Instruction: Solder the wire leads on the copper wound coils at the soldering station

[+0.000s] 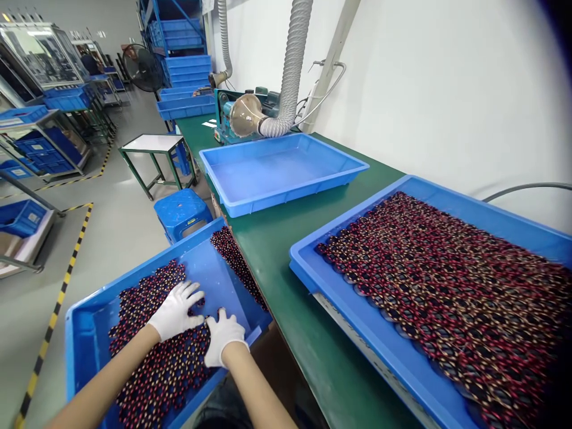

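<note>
Both hands wear white gloves and reach into a blue tray [218, 280] beside the green table's edge. Many small dark parts with red and gold wire [156, 369] lie in that tray. My left hand [179, 311] rests on the parts, palm down, with its fingers apart. To its right, my right hand [224, 338] touches the edge of the same layer, its thumb and fingers spread around some parts. No part is plainly held in either hand. A flat blue panel [223, 292] inside the tray separates off another strip of parts [236, 259].
On the green table [277, 256], a large blue tray [330, 280] full of similar parts stands at the right. An empty blue tray [281, 170] lies farther back, before a teal machine [223, 116] with a grey hose [295, 65]. A blue stool [181, 211] stands beyond the near tray.
</note>
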A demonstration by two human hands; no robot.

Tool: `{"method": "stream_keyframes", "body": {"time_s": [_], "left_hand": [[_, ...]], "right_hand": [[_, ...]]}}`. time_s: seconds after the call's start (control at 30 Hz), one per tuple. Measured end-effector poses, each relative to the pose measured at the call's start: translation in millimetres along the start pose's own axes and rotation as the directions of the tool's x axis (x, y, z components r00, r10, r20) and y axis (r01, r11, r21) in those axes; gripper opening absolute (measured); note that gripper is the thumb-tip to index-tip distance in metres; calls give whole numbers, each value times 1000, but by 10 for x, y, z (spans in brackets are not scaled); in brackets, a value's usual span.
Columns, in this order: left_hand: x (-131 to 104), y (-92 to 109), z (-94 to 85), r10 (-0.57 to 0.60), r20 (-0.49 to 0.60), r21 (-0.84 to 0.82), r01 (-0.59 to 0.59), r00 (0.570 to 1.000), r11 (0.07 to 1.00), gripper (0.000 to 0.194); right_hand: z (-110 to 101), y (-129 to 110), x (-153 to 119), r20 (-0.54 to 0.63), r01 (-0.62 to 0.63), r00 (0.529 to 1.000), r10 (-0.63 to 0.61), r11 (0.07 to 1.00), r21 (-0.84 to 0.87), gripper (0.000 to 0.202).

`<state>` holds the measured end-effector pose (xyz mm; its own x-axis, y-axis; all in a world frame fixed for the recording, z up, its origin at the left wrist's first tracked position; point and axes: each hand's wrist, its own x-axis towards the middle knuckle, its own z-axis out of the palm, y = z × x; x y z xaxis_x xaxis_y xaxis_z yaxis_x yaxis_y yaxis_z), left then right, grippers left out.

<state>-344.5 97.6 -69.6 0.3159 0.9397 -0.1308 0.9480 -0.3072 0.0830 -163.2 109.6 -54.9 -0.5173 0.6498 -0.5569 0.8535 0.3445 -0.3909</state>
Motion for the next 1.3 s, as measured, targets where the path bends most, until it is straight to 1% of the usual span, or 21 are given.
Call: {"method": "stream_keyframes", "body": {"time_s": [0.03,0.07,0.1,0.17,0.23,0.37,0.47,0.53,0.6,0.67,0.73,0.77,0.8,0.83,0.93,1.0,1.07,1.13,1.2,1.3], "left_hand": [[-27,-11,41,5,-16,6,-5,1000,1000,62],[-44,-18,86,10,-27,12,-10,1000,1000,68],[-50,-22,132,14,-37,17,-14,999,1000,69],[-33,-24,215,17,-56,30,-15,998,999,63],[10,-25,272,5,-82,43,-2,997,999,61],[111,-14,305,-43,-134,56,51,990,997,63],[206,25,302,-124,-191,58,138,974,989,56],[295,62,306,-196,-243,52,215,950,975,48],[403,96,319,-266,-292,38,289,918,956,42],[509,116,335,-320,-323,21,345,890,938,38],[582,115,339,-352,-327,8,375,877,927,34],[598,106,331,-356,-316,5,377,879,926,33],[597,90,314,-348,-297,6,366,889,930,32],[579,69,287,-327,-267,10,342,906,940,32],[452,-18,166,-209,-139,29,215,968,976,38],[354,-72,82,-138,-44,39,139,990,989,52],[289,-99,28,-111,39,50,109,993,993,69],[272,-85,18,-127,99,64,121,987,991,80],[295,-33,46,-174,123,79,165,977,983,81],[351,83,111,-256,109,92,246,961,965,76]], "right_hand": [[25,-33,7,17,-19,1000,19,1000,-4,99],[46,-63,15,18,-39,999,40,999,-5,104],[63,-88,25,7,-61,998,61,998,-1,104],[77,-121,53,-32,-99,994,100,995,20,95],[66,-126,87,-74,-124,989,128,991,47,80],[19,-77,133,-123,-154,979,163,985,79,52],[2,-31,106,-163,-179,967,194,978,103,45],[-1,-5,63,-179,-182,963,201,976,117,44],[-3,17,21,-173,-159,968,179,980,121,49],[-6,29,2,-144,-130,979,145,986,109,67],[-10,29,14,-112,-122,985,130,989,81,88],[-13,24,29,-104,-128,986,134,990,66,93],[-18,18,46,-103,-137,985,142,989,54,94],[-24,11,64,-108,-146,983,150,988,46,88],[-44,-3,96,-129,-163,977,168,985,49,60],[-51,-4,94,-145,-170,974,177,984,59,44],[-50,-3,82,-160,-178,969,186,982,67,36],[-43,-2,75,-171,-178,967,188,981,74,33],[-37,-2,84,-175,-169,968,181,982,79,31],[-40,2,125,-172,-162,969,176,983,90,34]]}}
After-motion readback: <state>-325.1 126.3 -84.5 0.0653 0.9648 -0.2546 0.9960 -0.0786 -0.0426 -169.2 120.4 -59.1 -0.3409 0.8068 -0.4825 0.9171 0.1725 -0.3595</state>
